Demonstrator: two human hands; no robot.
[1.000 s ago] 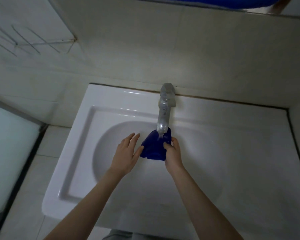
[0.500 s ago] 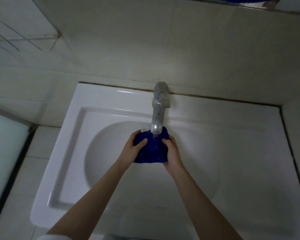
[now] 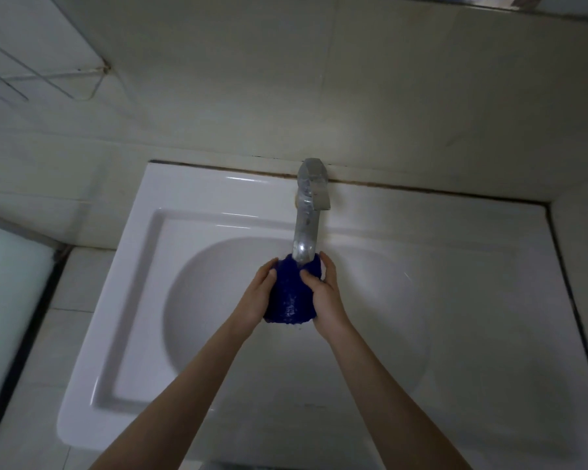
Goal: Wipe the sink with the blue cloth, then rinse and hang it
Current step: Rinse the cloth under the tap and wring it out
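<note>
Cloth: the dark blue cloth (image 3: pixel 291 298) is bunched into a rounded lump with a nubbly, glistening surface. It is held over the bowl, right under the spout tip.
Left hand: the left hand (image 3: pixel 257 296) grips the lump's left side, with bent fingers pressed into the fabric.
Right hand: the right hand (image 3: pixel 325 295) grips the right side, thumb across the front and fingers wrapped behind.
Tap: a shiny grey metal tap (image 3: pixel 306 218) with a faceted base and a straight spout stands on the sink's back ledge.
Sink: a glossy white ceramic sink (image 3: pixel 133 300) has a square rim with rounded corners and a smooth oval bowl.
Wall: pale smooth tiles (image 3: pixel 319 79) meet the sink along a dark seam.
Rack: a thin wire rack (image 3: pixel 48 78) is fixed to the wall at the upper left.
</note>
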